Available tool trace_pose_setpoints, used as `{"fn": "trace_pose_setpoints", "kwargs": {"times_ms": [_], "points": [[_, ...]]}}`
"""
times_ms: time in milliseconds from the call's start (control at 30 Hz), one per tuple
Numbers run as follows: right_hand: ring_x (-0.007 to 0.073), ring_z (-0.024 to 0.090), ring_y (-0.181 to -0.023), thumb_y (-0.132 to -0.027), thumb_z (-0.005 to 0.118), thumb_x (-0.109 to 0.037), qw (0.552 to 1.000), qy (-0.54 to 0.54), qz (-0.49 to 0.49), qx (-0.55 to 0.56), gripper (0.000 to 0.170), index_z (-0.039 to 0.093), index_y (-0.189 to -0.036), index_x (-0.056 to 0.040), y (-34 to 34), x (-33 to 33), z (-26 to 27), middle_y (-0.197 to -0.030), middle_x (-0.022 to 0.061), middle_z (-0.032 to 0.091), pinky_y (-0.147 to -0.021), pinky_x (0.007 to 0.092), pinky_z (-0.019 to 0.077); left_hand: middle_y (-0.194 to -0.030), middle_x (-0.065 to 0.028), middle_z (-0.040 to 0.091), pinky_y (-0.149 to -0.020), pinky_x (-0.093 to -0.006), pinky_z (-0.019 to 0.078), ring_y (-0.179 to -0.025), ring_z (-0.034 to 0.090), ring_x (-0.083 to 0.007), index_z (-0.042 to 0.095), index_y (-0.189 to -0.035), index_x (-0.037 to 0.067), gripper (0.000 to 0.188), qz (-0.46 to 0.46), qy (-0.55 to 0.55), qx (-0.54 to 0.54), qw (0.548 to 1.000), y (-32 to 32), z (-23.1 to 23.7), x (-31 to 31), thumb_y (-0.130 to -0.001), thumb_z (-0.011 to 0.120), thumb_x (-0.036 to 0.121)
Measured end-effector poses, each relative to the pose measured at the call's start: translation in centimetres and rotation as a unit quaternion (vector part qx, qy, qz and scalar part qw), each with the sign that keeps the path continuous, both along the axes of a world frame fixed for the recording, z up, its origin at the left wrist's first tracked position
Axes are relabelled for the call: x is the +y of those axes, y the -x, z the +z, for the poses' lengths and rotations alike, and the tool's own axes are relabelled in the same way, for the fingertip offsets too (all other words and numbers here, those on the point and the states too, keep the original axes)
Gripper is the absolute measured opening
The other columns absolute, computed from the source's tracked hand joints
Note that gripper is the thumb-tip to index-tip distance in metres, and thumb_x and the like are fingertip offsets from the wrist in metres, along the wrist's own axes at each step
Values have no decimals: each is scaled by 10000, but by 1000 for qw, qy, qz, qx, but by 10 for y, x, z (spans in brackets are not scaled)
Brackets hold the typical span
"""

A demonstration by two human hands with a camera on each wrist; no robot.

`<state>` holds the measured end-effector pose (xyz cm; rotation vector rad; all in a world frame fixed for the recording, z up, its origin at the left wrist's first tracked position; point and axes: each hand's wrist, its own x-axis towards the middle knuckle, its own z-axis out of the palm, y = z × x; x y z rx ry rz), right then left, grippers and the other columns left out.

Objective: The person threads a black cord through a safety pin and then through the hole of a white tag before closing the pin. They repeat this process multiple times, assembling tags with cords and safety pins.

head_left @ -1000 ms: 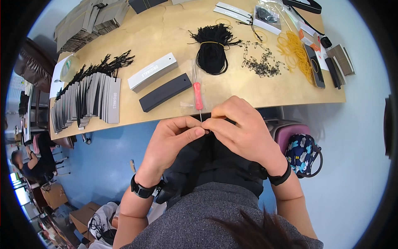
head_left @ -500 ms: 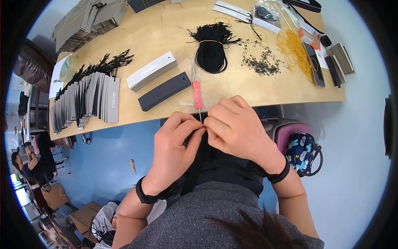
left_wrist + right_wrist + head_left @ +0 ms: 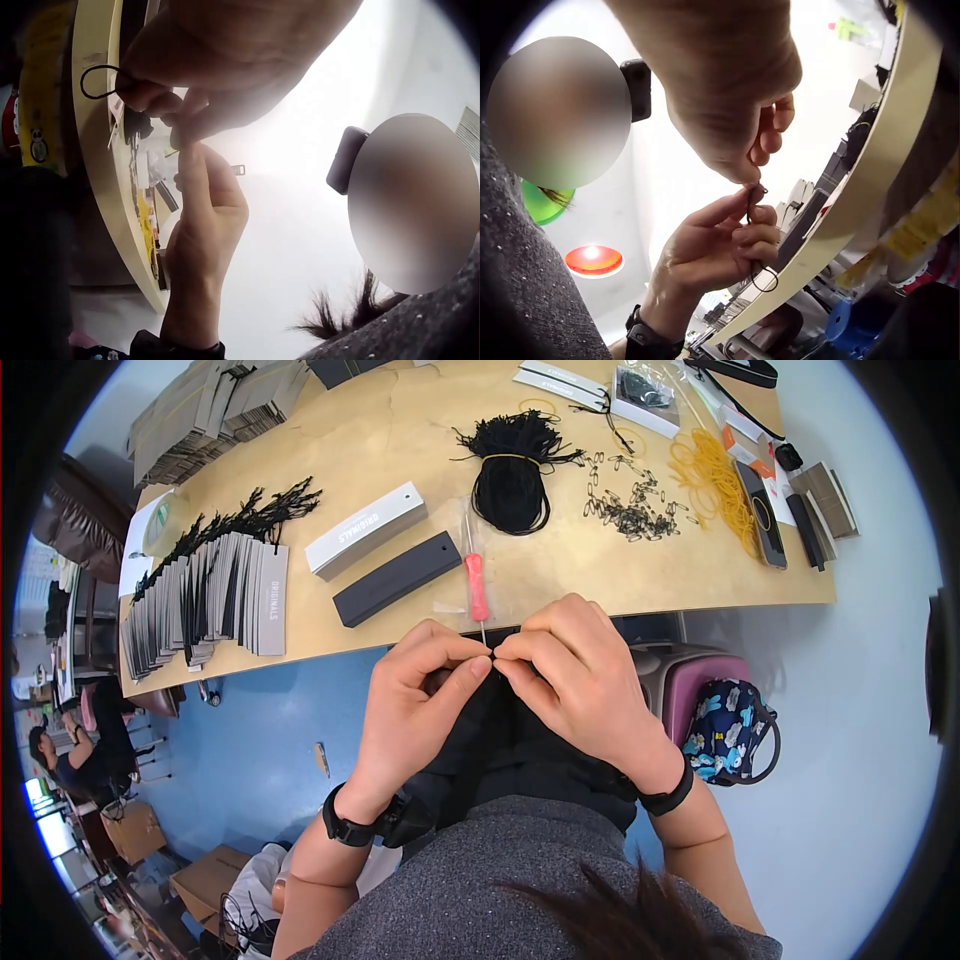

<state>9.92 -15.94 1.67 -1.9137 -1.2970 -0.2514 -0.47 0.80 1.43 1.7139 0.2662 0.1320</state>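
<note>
In the head view the left hand (image 3: 405, 705) and right hand (image 3: 585, 685) meet fingertip to fingertip just off the table's front edge. A thin black cord (image 3: 749, 206) runs between them in the right wrist view. The left hand (image 3: 701, 251) pinches it, and a loop hangs below its curled fingers. The right thumb and forefinger pinch the cord's upper end. That loop (image 3: 85, 81) also shows beside the left hand (image 3: 225, 56) in the left wrist view. A red-handled tool (image 3: 476, 590) lies with its thin metal shaft pointing at the fingertips.
On the table (image 3: 380, 450) are a dark block (image 3: 397, 580), a white block (image 3: 368, 532), a black cord bundle (image 3: 510, 490), small metal pins (image 3: 635, 515), yellow bands (image 3: 712, 485), a phone (image 3: 760, 515) and corded grey tags (image 3: 235, 600). A person sits far left.
Both hands have shifted slightly while staying together. The left wrist turned and turned back; the right fingers, more tightly bunched half a second ago, are more spread. The things on the table have not moved.
</note>
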Motion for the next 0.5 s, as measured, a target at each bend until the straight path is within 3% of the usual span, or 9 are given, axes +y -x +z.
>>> {"fn": "trace_pose_setpoints", "kwargs": {"times_ms": [100,200,267,300,367,400,500], "points": [[252,582,-817,-737,765,-45,999,15,-23,38,198,603,-851,-48,2,3,-3,-850,70,545,-722,362,455,-844,-24,605,-636,-236,410,-744,531,-83,729,-981,4,82,18,-30,-18,999,-1,-5,-3,-916,702,47],[268,587,-785,-723,746,-23,997,10,-31,75,199,578,-829,-38,4,4,-6,-831,96,528,-696,354,463,-871,-33,639,-684,-235,445,-787,568,-91,737,-1000,0,100,8,-15,12,1000,-1,-4,-4,-920,694,41],[207,571,-722,-739,698,-10,957,-20,-4,289,157,564,-816,-34,5,2,-4,-821,75,527,-654,306,450,-892,-35,651,-715,-233,453,-809,577,-92,737,-1017,-2,113,2,38,29,999,-1,-3,-3,-925,688,42],[207,571,-722,-739,698,-10,957,-20,-4,289,157,564,-816,-34,3,0,-5,-821,75,527,-654,306,450,-913,-36,662,-746,-231,461,-830,586,-94,737,-1034,-4,127,-4,90,47,995,-2,-2,-2,-931,681,44],[109,518,-673,-782,652,-17,897,-33,29,440,96,564,-817,-34,-3,-9,-6,-781,14,529,-634,256,421,-923,-35,668,-769,-230,461,-843,587,-93,736,-1041,-7,133,-11,109,51,993,-1,-1,0,-936,676,47],[109,518,-673,-782,652,-17,897,-33,29,440,96,564,-817,-34,-5,-12,-5,-781,14,529,-634,256,421,-932,-35,674,-791,-229,461,-856,588,-91,735,-1049,-10,140,-18,128,55,990,-1,0,2,-941,671,51],[39,466,-676,-836,640,-43,820,-29,37,570,57,584,-840,-42,-8,-21,-5,-711,-58,516,-635,225,403,-932,-36,674,-795,-228,452,-862,590,-96,737,-1042,-2,136,-32,138,73,987,0,4,3,-938,673,57]]}}
